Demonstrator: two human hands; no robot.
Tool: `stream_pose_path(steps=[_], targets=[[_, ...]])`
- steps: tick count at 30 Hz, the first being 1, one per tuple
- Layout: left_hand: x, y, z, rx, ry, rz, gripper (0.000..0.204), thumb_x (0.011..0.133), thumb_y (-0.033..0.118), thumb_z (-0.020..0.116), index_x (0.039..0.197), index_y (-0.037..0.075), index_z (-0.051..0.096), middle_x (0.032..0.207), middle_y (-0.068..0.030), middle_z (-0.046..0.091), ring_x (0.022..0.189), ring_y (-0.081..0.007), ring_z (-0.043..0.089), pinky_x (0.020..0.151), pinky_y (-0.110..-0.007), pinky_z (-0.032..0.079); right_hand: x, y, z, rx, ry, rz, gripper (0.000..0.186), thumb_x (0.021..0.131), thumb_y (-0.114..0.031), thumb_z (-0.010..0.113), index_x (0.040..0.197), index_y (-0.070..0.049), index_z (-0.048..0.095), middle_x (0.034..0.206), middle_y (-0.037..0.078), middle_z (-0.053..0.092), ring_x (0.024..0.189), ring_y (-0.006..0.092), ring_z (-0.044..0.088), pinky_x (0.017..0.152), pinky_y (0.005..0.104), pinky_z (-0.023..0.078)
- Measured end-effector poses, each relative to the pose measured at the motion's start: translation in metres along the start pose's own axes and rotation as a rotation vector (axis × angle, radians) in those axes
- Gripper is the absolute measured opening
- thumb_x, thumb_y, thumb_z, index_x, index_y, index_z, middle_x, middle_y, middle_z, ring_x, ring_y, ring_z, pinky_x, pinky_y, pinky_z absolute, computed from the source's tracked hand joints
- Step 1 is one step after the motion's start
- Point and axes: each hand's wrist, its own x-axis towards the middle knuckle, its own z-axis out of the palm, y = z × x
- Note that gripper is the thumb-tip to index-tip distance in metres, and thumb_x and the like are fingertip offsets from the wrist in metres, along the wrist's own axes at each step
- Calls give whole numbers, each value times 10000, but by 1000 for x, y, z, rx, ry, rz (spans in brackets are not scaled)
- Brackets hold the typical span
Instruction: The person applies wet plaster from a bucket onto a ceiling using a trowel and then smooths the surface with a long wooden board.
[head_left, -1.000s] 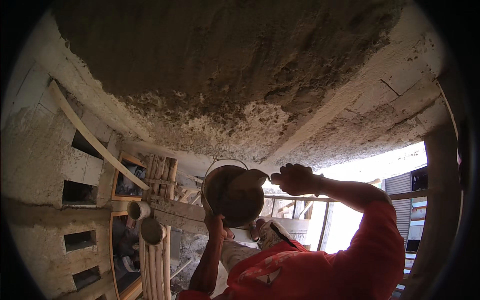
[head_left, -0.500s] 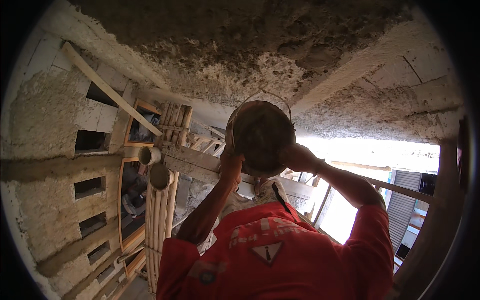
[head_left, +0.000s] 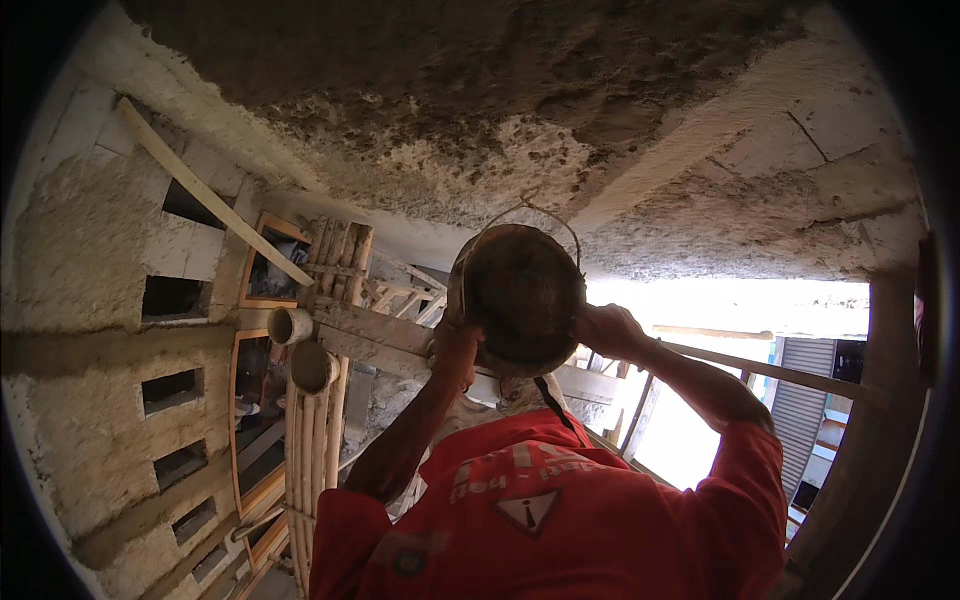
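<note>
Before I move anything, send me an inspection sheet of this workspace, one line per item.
Surface: rough wall or ceiling face at picture top, uneven, dark above, with paler patches below.
Job's things: bucket between the hands, mouth toward the camera, inside dark; contents unclear.
Clutter: pale curved strip at left; bundled poles; two round open-ended pieces near them.
Hands: left hand grips the bucket's left side; right hand at its right edge, fingers partly hidden, grip unclear.
Cables: nothing seen.
Surroundings: wall with rectangular openings at left; bright opening at right.
</note>
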Motion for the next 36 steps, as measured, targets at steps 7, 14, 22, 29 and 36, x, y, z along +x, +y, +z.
stream_pose_path(steps=[7,14,22,29,36], targets=[[-1,-17,-14,-59,76,-57,458,645,-35,568,1102,-23,585,884,-59,578,772,-175,552,681,-312,465,8,-22,-117,342,-285,266,283,879,-257,659,1081,-90,553,943,135,662,738,300,664,687,393,540],[-20,-30,-34,-96,162,-42,546,636,-55,531,1180,-14,550,970,-67,590,812,-187,570,737,-304,469,0,10,-188,506,-312,0,406,787,-286,753,1105,-69,623,793,91,673,704,202,654,647,333,519],[-20,-74,-47,-29,314,-131,545,701,-22,560,1241,45,524,971,-73,538,831,-226,545,743,-366,473,21,129,-225,346,145,469,335,898,-209,634,1181,-29,624,746,48,661,533,70,566,478,228,470],[-38,-74,-30,-163,296,-116,595,632,-51,553,1220,38,542,1040,-63,568,923,-212,549,796,-318,452,-35,73,-251,169,224,204,320,862,-124,650,1164,-28,604,1072,123,659,852,240,663,756,353,522],[-56,-41,4,-80,124,-33,545,704,-25,557,1241,44,503,1046,-84,572,865,-238,591,714,-355,515,-32,31,-137,-215,-152,88,294,873,-178,577,1166,-154,562,934,162,570,726,304,642,612,441,531]])
